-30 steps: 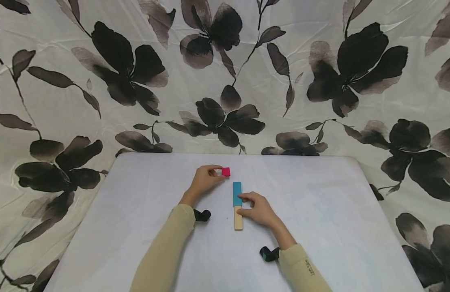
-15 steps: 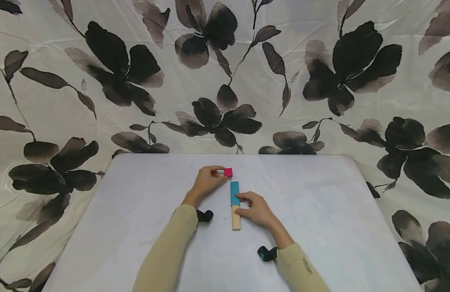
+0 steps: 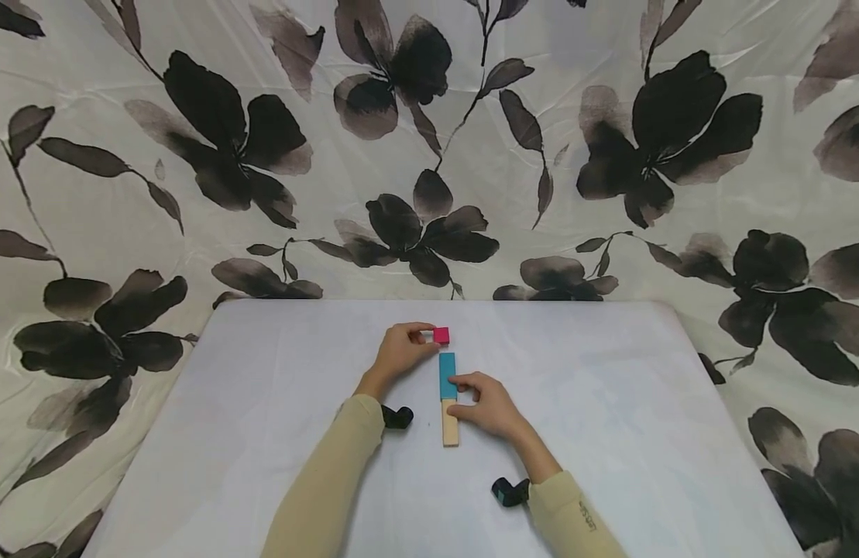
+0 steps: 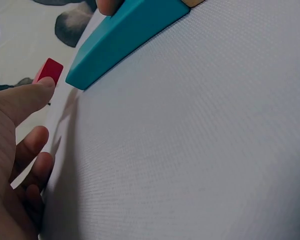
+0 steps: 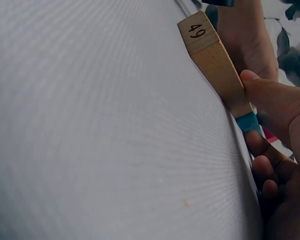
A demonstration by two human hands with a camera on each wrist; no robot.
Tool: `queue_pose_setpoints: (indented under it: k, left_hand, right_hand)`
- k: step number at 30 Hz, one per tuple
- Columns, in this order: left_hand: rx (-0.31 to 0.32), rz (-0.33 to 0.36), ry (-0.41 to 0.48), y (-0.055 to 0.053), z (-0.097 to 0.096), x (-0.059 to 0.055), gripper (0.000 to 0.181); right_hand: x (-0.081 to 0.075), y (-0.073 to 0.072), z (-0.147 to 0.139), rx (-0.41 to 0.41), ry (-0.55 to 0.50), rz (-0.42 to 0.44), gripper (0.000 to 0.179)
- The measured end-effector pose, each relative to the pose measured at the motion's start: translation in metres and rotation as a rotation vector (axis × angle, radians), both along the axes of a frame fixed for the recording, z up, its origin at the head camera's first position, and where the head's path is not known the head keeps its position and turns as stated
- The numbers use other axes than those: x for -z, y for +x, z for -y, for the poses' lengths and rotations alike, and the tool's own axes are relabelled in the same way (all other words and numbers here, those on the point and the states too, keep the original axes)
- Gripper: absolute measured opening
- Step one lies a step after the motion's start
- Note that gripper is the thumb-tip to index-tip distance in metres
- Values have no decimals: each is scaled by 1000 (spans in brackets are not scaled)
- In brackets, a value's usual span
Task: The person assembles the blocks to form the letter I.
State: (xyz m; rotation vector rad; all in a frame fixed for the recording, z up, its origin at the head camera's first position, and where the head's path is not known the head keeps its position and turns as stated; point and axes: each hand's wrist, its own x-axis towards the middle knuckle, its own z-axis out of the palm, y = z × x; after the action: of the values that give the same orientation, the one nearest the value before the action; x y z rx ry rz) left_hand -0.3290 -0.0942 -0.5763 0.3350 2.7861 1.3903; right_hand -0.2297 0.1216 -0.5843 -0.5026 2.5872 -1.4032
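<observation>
My left hand (image 3: 401, 353) pinches a small red block (image 3: 441, 335) between thumb and finger, just beyond the far end of a blue rectangular block (image 3: 446, 372). In the left wrist view the red block (image 4: 51, 71) is apart from the blue one. A plain wooden block (image 3: 450, 430) lies end to end with the blue block, in line toward the near edge. My right hand (image 3: 495, 403) touches both from the right, its index fingertip on the blue block and its thumb on the wooden one. The right wrist view shows "49" on the wooden block's end (image 5: 195, 32).
The blocks lie on a white tabletop (image 3: 575, 372). Behind its far edge hangs a pale cloth (image 3: 527, 178) with dark flowers. Each wrist carries a black camera, the left one (image 3: 399, 418) to the left of the blocks and the right one (image 3: 510, 492) near the right sleeve.
My left hand has moved the red block a little to the right, in line with the blue block's far end. The right hand stays on the blue and wooden blocks. The head view shifted slightly.
</observation>
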Motion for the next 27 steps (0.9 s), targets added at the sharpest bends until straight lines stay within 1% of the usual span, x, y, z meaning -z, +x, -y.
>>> queue_pose_setpoints:
  k: [6,11,18,27]
  left_hand:
    - [-12,-27,-10,-3,-2,3,34]
    - [-25,-2,-29,0,-3,3,35]
    - [-38,-7,-70,1,-5,7,37]
    - [-52,15,-94,2,-7,8,37]
  right_hand:
    - [-1,0,0,10,-18,-21,47]
    - [2,2,0,7,-14,8,47]
    - [1,3,0,6,-29,-12,47]
    - [0,5,0,7,-20,-1,47]
